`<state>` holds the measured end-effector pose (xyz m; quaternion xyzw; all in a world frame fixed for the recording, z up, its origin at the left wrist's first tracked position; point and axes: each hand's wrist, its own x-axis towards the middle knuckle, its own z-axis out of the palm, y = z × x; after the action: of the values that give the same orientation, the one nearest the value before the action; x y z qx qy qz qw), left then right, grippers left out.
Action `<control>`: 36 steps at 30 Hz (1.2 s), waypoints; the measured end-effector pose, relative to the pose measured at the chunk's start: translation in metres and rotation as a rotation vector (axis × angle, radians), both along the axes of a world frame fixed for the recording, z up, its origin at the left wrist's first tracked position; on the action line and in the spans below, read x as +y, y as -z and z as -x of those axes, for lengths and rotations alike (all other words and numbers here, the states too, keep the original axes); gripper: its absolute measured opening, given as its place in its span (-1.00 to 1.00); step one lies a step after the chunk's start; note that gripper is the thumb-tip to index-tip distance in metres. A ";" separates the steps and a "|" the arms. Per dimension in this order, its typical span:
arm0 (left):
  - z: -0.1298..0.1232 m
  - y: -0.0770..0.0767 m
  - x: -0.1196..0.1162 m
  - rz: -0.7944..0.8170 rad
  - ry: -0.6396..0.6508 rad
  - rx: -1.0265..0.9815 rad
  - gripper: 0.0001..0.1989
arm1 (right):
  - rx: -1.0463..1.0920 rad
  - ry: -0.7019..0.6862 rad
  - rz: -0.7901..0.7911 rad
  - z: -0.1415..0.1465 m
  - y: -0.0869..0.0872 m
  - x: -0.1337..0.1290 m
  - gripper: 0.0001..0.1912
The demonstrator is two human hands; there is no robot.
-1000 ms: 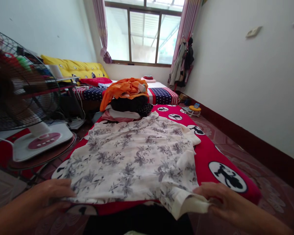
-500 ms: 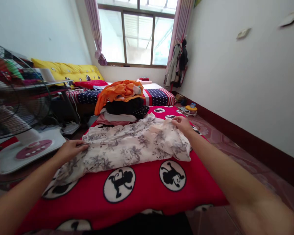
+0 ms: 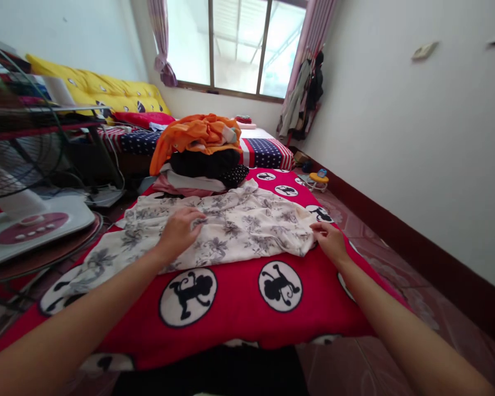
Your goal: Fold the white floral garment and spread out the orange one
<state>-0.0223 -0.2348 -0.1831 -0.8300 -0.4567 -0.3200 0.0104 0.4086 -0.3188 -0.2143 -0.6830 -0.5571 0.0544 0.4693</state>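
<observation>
A white garment [image 3: 247, 220] with grey flower print lies spread sideways across a red blanket [image 3: 231, 319] patterned with black monkeys in white circles. My left hand [image 3: 181, 231] is over the middle of the garment, its fingers loosely curled with a gap between thumb and fingertips. At the garment's right end, my right hand [image 3: 330, 240] pinches the edge of the cloth between thumb and fingers. The cloth looks mostly flat, with some wrinkles, and its left end trails toward me, partly hidden behind my left forearm.
A pile of clothes, with an orange garment [image 3: 198, 135] on top, stands just behind the floral one. To the left are a fan [image 3: 33, 220] and a cluttered table [image 3: 82, 113]. Beyond are a bed [image 3: 268, 151] and a small yellow stool [image 3: 318, 178].
My left hand has left the garment's left end and moved right, over its middle. My right hand has come nearer, down the garment's right edge. The view has shifted slightly.
</observation>
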 end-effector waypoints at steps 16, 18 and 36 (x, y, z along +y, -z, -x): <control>-0.199 0.033 0.093 0.282 0.400 0.065 -0.61 | -0.031 -0.157 -0.117 0.001 0.035 -0.015 -0.65; -0.199 0.034 0.100 0.280 0.413 0.077 -0.79 | -0.048 -0.164 -0.095 0.003 0.034 -0.016 -0.71; -0.200 0.020 0.108 0.032 0.098 -0.129 -0.94 | -0.111 -0.027 -0.048 0.007 0.033 -0.023 -0.70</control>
<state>0.1775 -0.1268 -0.2029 -0.8290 -0.4202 -0.3658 -0.0479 0.4013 -0.3417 -0.2470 -0.6661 -0.5924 0.0094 0.4531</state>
